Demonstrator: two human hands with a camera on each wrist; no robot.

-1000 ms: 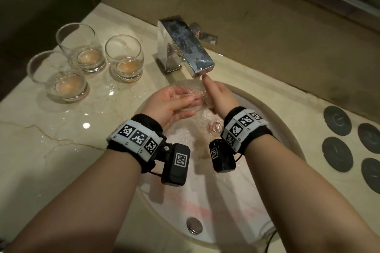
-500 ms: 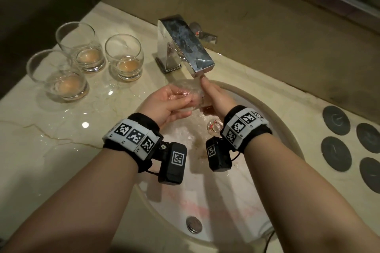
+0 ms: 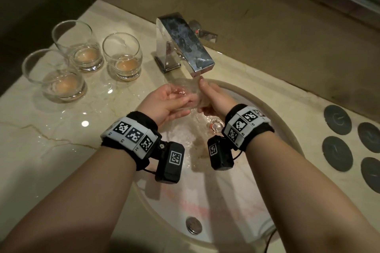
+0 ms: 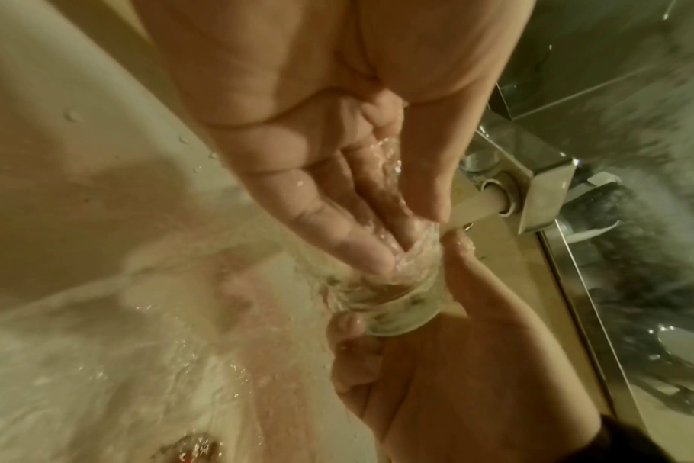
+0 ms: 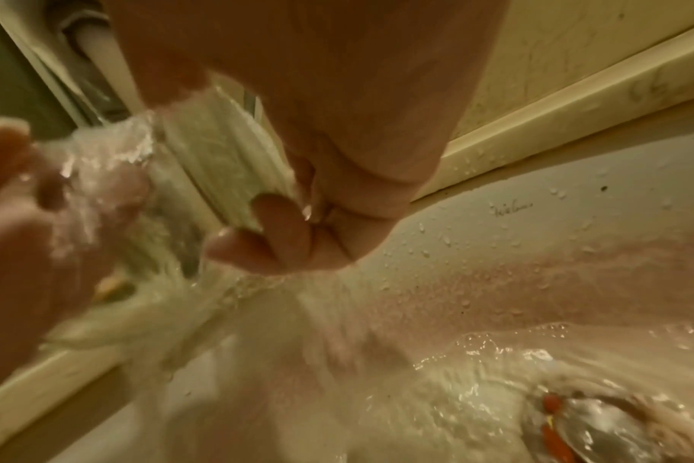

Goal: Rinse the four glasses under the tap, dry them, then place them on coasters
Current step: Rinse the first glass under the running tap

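Observation:
A clear glass (image 3: 188, 90) lies tilted under the running chrome tap (image 3: 185, 45), over the sink. My right hand (image 3: 213, 98) grips its thick base (image 4: 389, 300) with curled fingers (image 5: 282, 225). My left hand (image 3: 170, 100) is palm up, its straight fingers (image 4: 357, 238) reaching into the mouth of the glass while the thumb lies along the outside of the rim. Water streams over the glass (image 5: 226, 163) and both hands. Three more glasses (image 3: 123, 57) (image 3: 80, 47) (image 3: 55, 76), each with brownish liquid at the bottom, stand left of the tap. Several dark round coasters (image 3: 337, 153) lie on the counter at the right.
The white sink (image 3: 287, 129) is wet, with a shiny plug (image 3: 214, 126) at its drain and a metal button (image 3: 193, 225) near its front. The marble counter (image 3: 41, 139) has water drops near the glasses. A wall runs close behind the tap.
Both hands and the glass have risen slightly toward the spout. The grips are the same and water keeps running.

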